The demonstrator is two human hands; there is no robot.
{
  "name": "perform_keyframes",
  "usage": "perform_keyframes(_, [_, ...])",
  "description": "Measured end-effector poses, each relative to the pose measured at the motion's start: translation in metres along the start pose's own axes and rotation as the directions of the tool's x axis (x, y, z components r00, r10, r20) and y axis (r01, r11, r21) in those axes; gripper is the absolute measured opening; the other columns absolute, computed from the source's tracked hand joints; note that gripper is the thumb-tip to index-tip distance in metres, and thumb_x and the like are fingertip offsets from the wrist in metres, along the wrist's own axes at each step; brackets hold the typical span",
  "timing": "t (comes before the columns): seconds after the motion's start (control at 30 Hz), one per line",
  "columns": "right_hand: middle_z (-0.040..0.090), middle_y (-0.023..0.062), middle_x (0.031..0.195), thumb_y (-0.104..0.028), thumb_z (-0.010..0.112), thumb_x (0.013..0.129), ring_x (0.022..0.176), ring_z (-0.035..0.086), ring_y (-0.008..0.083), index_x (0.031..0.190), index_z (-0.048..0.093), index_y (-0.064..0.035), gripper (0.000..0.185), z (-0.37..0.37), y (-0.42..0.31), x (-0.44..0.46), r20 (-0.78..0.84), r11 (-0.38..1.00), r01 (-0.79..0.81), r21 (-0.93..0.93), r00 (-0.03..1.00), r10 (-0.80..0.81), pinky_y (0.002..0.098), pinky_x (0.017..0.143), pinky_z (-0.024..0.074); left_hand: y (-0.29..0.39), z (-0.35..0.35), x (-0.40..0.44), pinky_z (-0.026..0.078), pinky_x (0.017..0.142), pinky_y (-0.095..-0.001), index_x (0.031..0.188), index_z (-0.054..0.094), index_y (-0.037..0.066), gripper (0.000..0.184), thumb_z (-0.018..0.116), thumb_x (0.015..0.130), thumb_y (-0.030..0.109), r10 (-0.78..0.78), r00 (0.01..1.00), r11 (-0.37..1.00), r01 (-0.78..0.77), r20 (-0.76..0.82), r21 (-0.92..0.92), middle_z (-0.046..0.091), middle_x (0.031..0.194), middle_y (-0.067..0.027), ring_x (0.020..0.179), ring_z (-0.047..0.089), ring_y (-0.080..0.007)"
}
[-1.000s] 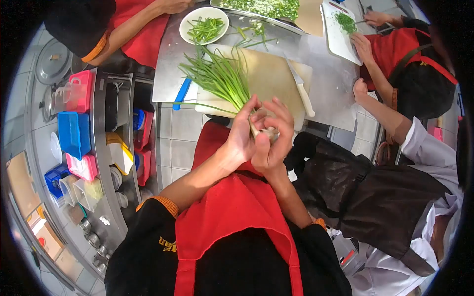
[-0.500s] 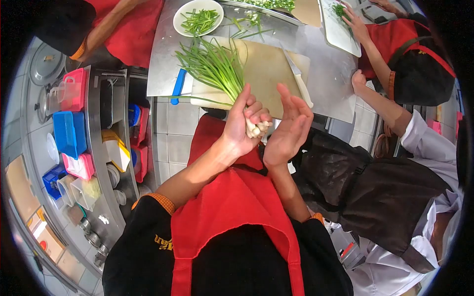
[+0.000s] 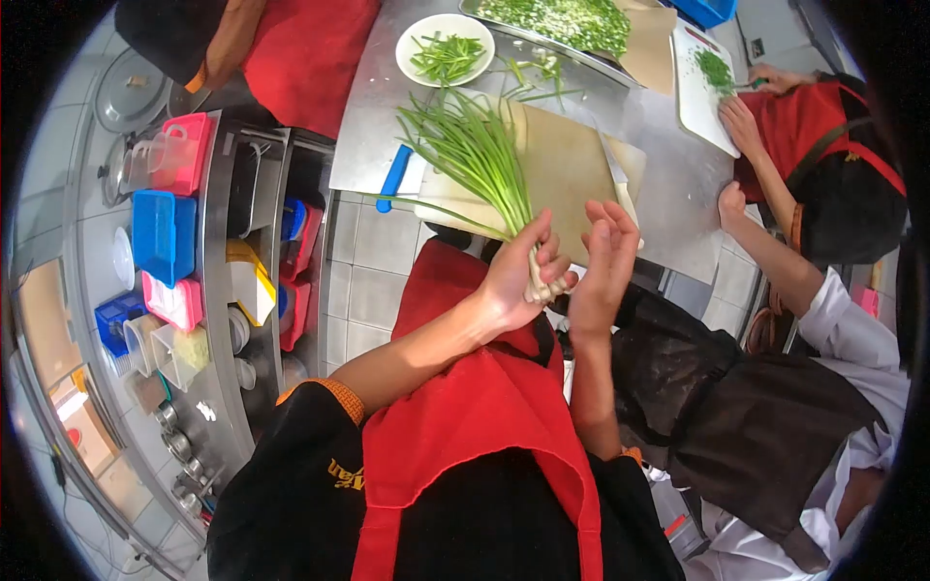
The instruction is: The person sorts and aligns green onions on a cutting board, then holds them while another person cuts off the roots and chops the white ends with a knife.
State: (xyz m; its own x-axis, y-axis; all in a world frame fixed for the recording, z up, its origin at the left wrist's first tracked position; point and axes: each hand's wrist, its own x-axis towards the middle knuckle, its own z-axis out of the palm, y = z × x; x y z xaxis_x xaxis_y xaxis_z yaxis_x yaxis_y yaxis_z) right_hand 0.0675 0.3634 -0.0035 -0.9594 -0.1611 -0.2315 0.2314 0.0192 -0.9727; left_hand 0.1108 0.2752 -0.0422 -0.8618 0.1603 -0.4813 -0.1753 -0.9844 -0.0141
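My left hand (image 3: 523, 276) is closed around the lower stalks of a bunch of spring onions (image 3: 475, 155). Their white root ends stick out below my fingers, and the green tops fan out over a cutting board (image 3: 562, 145). Facing the root ends with its palm, my right hand (image 3: 605, 271) is open and holds nothing, its fingers raised. A knife with a white handle (image 3: 623, 194) lies on the board's right side. At the left edge of the board is a blue-handled tool (image 3: 393, 178), its far part pale and partly hidden.
A white bowl (image 3: 402, 60) of cut green pieces and a metal tray (image 3: 572, 48) of chopped greens stand at the back of the steel table (image 3: 363, 145). On the right, a co-worker cuts herbs on a white board (image 3: 690, 87). Another person's fist (image 3: 733, 201) rests at the table's edge.
The whole view has shifted, so the table and both hands appear lower and further right. My grip on the spring onions stays. The right-hand co-worker's second hand and blade now show by the herbs.
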Motion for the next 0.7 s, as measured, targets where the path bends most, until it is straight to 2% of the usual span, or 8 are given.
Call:
perform_keyframes(0.13, [0.052, 0.0309, 0.125, -0.032, 0.07, 0.087, 0.093, 0.066, 0.029, 0.145, 0.02, 0.0051, 0.085, -0.022, -0.001, 0.03, 0.307, 0.97, -0.214, -0.115, 0.921, 0.24, 0.0314, 0.07, 0.0546, -0.016, -0.013, 0.004, 0.046, 0.057, -0.0291, 0.098, 0.053, 0.014, 0.022, 0.048, 0.102, 0.035, 0.141, 0.974, 0.951, -0.084, -0.175, 0.297, 0.049, 0.073, 0.002, 0.06, 0.05, -0.0108])
perform_keyframes(0.2, [0.051, 0.0378, 0.125, -0.029, 0.073, 0.081, 0.102, 0.065, 0.0372, 0.146, 0.011, 0.0084, 0.098, -0.02, -0.014, 0.036, 0.447, 0.802, 0.102, -0.588, 0.868, 0.217, 0.0371, 0.077, 0.0552, -0.019, -0.022, 0.005, 0.049, 0.059, -0.0326, 0.109, 0.053, 0.01, 0.028, 0.051, 0.101, 0.037, 0.187, 0.965, 0.905, -0.096, -0.184, 0.415, 0.053, 0.082, 0.0007, 0.068, 0.056, -0.0128])
perform_keyframes(0.27, [0.051, 0.0396, 0.124, -0.027, 0.077, 0.073, 0.109, 0.062, 0.0422, 0.145, 0.011, 0.0118, 0.104, -0.022, -0.025, 0.026, 0.419, 0.806, 0.05, -0.59, 0.872, 0.252, 0.0404, 0.089, 0.0512, -0.014, -0.019, 0.008, 0.051, 0.064, -0.0335, 0.113, 0.052, 0.008, 0.035, 0.053, 0.099, 0.041, 0.136, 0.941, 0.936, -0.019, -0.31, 0.352, 0.056, 0.087, 0.0007, 0.076, 0.059, -0.0151])
perform_keyframes(0.33, [0.053, 0.0337, 0.128, -0.024, 0.078, 0.072, 0.122, 0.054, 0.0402, 0.147, 0.012, 0.0088, 0.105, -0.035, -0.025, 0.016, 0.576, 0.735, 0.287, -0.615, 0.8, 0.169, 0.0378, 0.1, 0.0432, -0.01, -0.022, 0.012, 0.052, 0.069, -0.0335, 0.112, 0.053, 0.01, 0.039, 0.054, 0.097, 0.047, 0.129, 0.941, 0.91, 0.012, -0.313, 0.413, 0.058, 0.09, -0.0006, 0.084, 0.06, -0.0142])
perform_keyframes(0.4, [0.055, 0.0325, 0.125, -0.021, 0.077, 0.069, 0.12, 0.055, 0.0417, 0.145, 0.015, 0.0117, 0.104, -0.037, -0.034, 0.013, 0.629, 0.664, 0.344, -0.664, 0.737, 0.247, 0.0385, 0.099, 0.0443, -0.013, -0.02, 0.013, 0.051, 0.076, -0.0334, 0.111, 0.055, 0.012, 0.04, 0.052, 0.097, 0.05, -0.058, 0.965, 0.971, 0.114, -0.255, 0.21, 0.06, 0.094, -0.0033, 0.088, 0.061, -0.0131])
perform_keyframes(0.47, [0.06, 0.033, 0.112, -0.021, 0.078, 0.066, 0.11, 0.059, 0.0448, 0.14, 0.024, 0.0129, 0.098, -0.033, -0.034, 0.015, 0.573, 0.476, 0.377, -0.795, 0.726, 0.381, 0.0425, 0.092, 0.0475, -0.019, -0.024, 0.019, 0.051, 0.08, -0.0339, 0.108, 0.056, 0.014, 0.04, 0.049, 0.098, 0.052, -0.047, 0.983, 0.972, 0.086, -0.177, 0.217, 0.06, 0.097, -0.0041, 0.09, 0.06, -0.0135])
perform_keyframes(0.6, [0.063, 0.0334, 0.1, -0.02, 0.074, 0.07, 0.099, 0.06, 0.0479, 0.127, 0.041, 0.0113, 0.073, -0.028, -0.007, 0.031, 0.519, 0.512, 0.246, -0.823, 0.693, 0.501, 0.0478, 0.084, 0.0489, -0.025, -0.032, 0.028, 0.05, 0.084, -0.0357, 0.106, 0.055, 0.014, 0.042, 0.044, 0.099, 0.054, -0.005, 0.983, 0.952, 0.062, -0.186, 0.3, 0.062, 0.104, -0.0034, 0.094, 0.061, -0.0174])
perform_keyframes(0.7, [0.063, 0.034, 0.095, -0.02, 0.064, 0.08, 0.095, 0.06, 0.0496, 0.105, 0.054, 0.008, 0.039, -0.026, 0.005, 0.032, 0.379, 0.496, 0.156, -0.854, 0.841, 0.387, 0.0526, 0.08, 0.0484, -0.028, -0.034, 0.028, 0.048, 0.092, -0.0413, 0.113, 0.056, 0.013, 0.044, 0.048, 0.098, 0.053, -0.02, 0.976, 0.957, 0.082, -0.216, 0.278, 0.063, 0.109, -0.0055, 0.102, 0.059, -0.0176])
